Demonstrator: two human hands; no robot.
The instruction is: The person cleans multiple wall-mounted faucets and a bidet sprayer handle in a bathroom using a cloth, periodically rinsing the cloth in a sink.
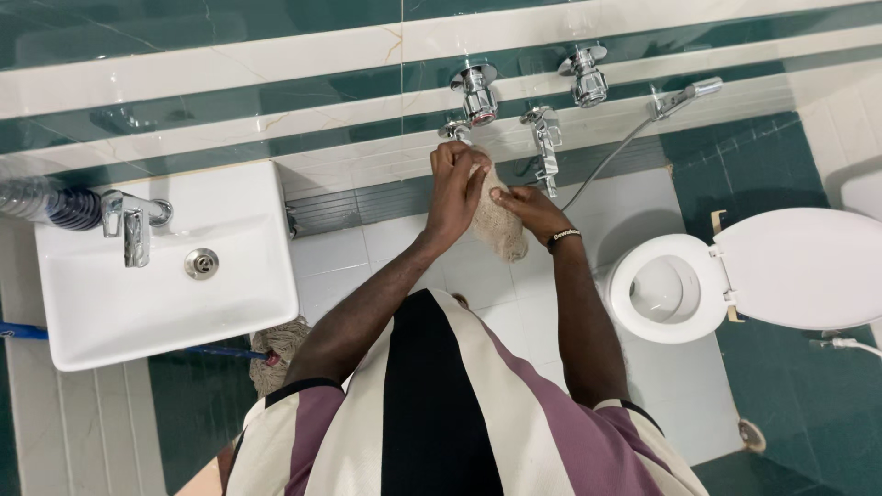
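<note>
A beige, rough cloth [499,225] hangs bunched between both hands, just under a small chrome wall tap [457,130]. My left hand [457,188] grips its upper part, fingers wrapped close to the tap's spout. My right hand [528,209], with a dark wristband, pinches the cloth's right side. Both arms reach forward over a striped purple, white and black shirt.
A white sink [165,303] with a chrome faucet [135,225] is at the left. Chrome wall valves [476,90], a spout [547,147] and a hand sprayer [684,96] line the wall. An open white toilet [666,289] stands at the right. A mop head [280,342] lies under the sink.
</note>
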